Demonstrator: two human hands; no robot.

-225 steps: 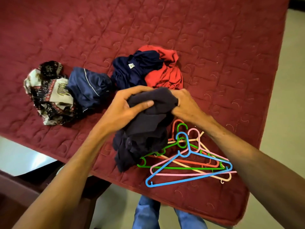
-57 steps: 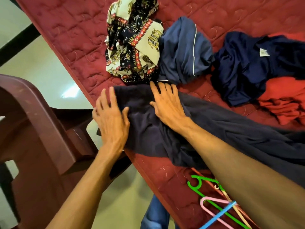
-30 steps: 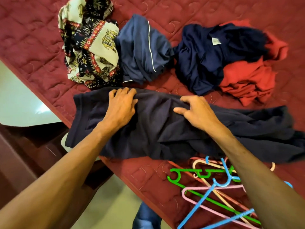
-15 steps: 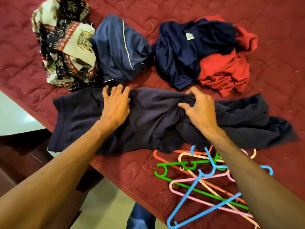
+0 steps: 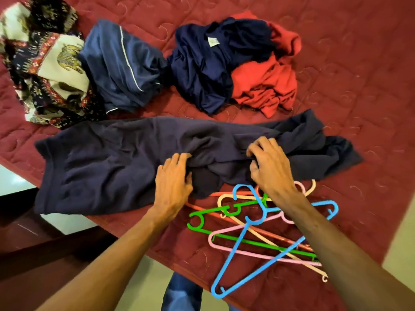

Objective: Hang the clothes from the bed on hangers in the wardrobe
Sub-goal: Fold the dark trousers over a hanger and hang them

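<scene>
Dark navy garment (image 5: 107,171) lies spread lengthwise along the near edge of the bed (image 5: 363,63), on the maroon quilted cover; its left end overhangs the edge. Left hand (image 5: 174,184) sits on the garment's middle, fingers curled into a bunched fold, thumb pressed into the cloth, gripping fabric. Right hand (image 5: 269,166) is further right on the same garment, fingers bent and digging in, also holding a gather of cloth. The fabric between the two hands is wrinkled up.

Hangers (image 5: 226,209) are piled loose on the bed just beside the garment's near edge, some hooks touching it. Blue hanger (image 5: 241,243) lies on top, with green, pink, cream and orange ones under it. The right forearm crosses over the pile.

Behind the garment, in a row from left: patterned cloth (image 5: 47,63), blue garment with white piping (image 5: 121,66), navy garment with a label (image 5: 202,68), and red garment (image 5: 269,84) touching the navy one. All are crumpled.

Dark brown chair (image 5: 33,254) stands at lower left beside the bed, and the person's jeans (image 5: 182,292) show at the bottom
</scene>
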